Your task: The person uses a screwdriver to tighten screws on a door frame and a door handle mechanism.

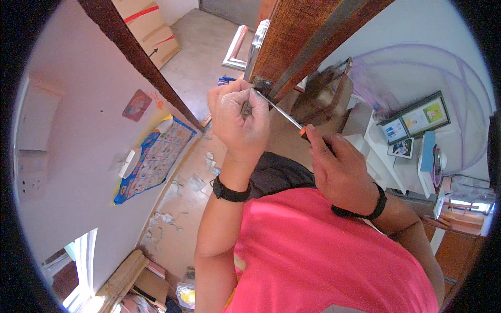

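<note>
Right hand (pixel 342 169): wrapped round screwdriver (pixel 285 114) | screwdriver tip: at wooden door (pixel 292 36); best kept square-on, pressure steady | left hand (pixel 234 119): curled at tip, grip hidden; its fingertips crowd the work | lever handle (pixel 235 45): on door's left | cardboard boxes (pixel 151 34): farther left of door | photo frame (pixel 416 121): right of door

Right grip (pixel 342 169) holds screwdriver (pixel 284 113) at door edge (pixel 292 39).

No words or numbers can be read. A small black arrow (pixel 153 52) is on the brown box (pixel 167 46). The blue poster (pixel 156 156) on the wall (pixel 73 193) has rows of marks too tiny to read.
</note>
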